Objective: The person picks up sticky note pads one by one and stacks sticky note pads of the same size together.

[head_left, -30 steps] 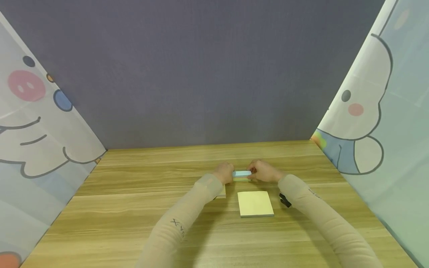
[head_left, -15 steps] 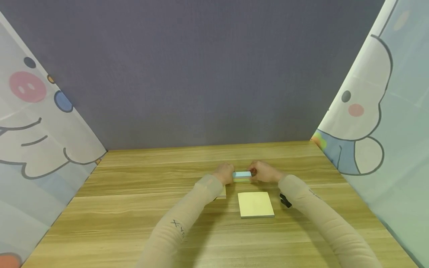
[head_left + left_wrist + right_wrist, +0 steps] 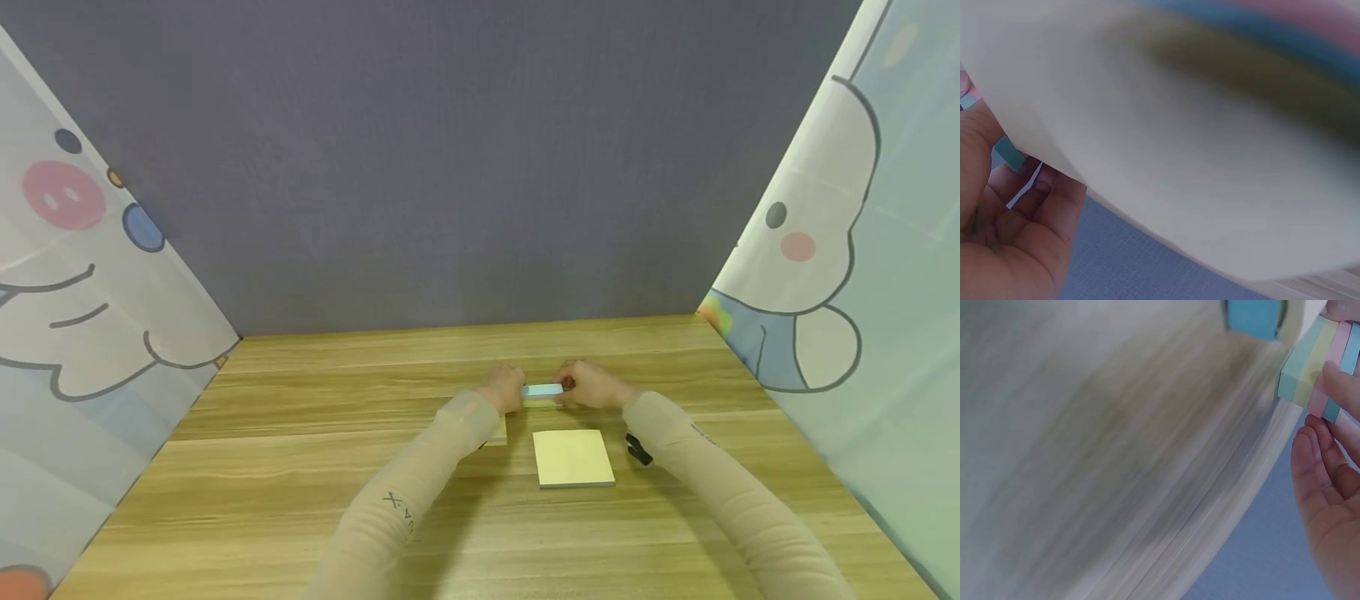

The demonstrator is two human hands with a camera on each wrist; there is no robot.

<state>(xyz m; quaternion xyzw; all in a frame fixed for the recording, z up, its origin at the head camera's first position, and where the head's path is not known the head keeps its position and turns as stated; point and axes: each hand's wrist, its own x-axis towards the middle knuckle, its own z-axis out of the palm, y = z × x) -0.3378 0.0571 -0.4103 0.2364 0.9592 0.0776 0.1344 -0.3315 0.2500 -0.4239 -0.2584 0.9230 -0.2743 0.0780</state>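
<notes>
A small stack of sticky notes (image 3: 542, 391), pale blue on top, lies between my two hands near the middle of the table. Its layered edge shows green, yellow, pink and blue bands in the right wrist view, where the right thumb and fingers pinch one end of the sticky notes (image 3: 1317, 365). My left hand (image 3: 502, 388) grips the other end, with curled fingers; only a teal piece of the stack (image 3: 1008, 154) shows there. My right hand (image 3: 592, 386) sits opposite. Nearer to me is a square yellow sticky note pad (image 3: 573, 458).
Another pale pad (image 3: 497, 432) is partly hidden beneath the left wrist. A black strap piece (image 3: 637, 450) hangs under the right wrist. Behind the wooden table (image 3: 315, 467) rises a dark grey panel (image 3: 465, 167); cartoon-printed sheets flank both sides.
Both hands stay at the stack almost unmoved. The right thumb draws back slightly at the stack's near edge, then comes forward again. The pads keep their places.
</notes>
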